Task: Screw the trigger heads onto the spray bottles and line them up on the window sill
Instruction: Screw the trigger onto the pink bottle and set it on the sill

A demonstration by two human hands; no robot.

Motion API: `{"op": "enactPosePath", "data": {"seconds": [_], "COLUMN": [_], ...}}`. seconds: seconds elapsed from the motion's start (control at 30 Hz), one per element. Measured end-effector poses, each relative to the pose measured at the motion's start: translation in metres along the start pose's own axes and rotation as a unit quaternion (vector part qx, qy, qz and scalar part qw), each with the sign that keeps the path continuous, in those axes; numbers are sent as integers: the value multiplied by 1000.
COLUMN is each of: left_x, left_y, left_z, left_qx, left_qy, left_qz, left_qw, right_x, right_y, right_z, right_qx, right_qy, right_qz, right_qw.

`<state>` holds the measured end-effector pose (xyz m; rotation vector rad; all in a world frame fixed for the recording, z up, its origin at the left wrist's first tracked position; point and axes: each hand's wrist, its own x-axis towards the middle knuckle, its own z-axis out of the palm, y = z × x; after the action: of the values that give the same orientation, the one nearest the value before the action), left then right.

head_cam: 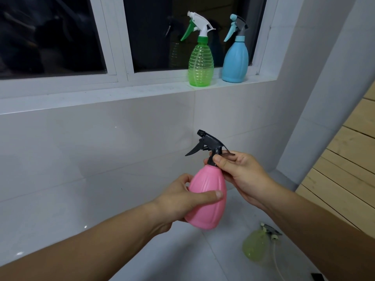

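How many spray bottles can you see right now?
4: a green bottle and a blue bottle on the window sill, a pink bottle in both hands, a yellow-green bottle on the floor.

left hand [180, 199] grips pink bottle [207, 197]; right hand [243, 175] pinches black trigger head [211, 145].

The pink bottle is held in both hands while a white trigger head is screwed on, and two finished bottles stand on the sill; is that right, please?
Not quite: the head view shows the trigger head on the pink bottle is black, not white.

Two bottles [218, 57] stand side by side on the sill [101, 94] (right end); a third bottle [254, 247] lies below.
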<state>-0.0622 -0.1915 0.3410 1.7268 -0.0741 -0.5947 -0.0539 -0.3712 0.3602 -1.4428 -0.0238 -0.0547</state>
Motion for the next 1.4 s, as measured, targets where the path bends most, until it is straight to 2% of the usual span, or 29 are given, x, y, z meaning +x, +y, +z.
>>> {"op": "enactPosePath", "data": {"seconds": [0.13,0.27,0.43,0.57,0.73,1.0,1.4], "left_x": [3,5,3,7,28,73,111], "left_y": [13,33,69,106,157,197,203], "left_z": [-12,-28,-51,-74,-109,-152,-168], "left_qx": [-15,-48,-91,-75,-13,28,21], "left_qy": [19,56,34,46,157,195,212], "left_qz": [47,115,153,193,242,240,231], "left_qw": [999,991,983,977,957,951,949], "right_x": [-2,-4,7,43,98,159,199], "right_y": [-10,-18,-43,-71,-114,-129,-119], "right_z": [2,9,34,48,73,97,103], "right_qx": [4,-118,-141,-217,-99,-116,-194], "right_qy": [-9,2,-59,-39,11,16,-2], "right_qz": [4,-24,-82,-108,-115,-150,-161], "right_qw": [1000,993,985,969,988,982,968]}}
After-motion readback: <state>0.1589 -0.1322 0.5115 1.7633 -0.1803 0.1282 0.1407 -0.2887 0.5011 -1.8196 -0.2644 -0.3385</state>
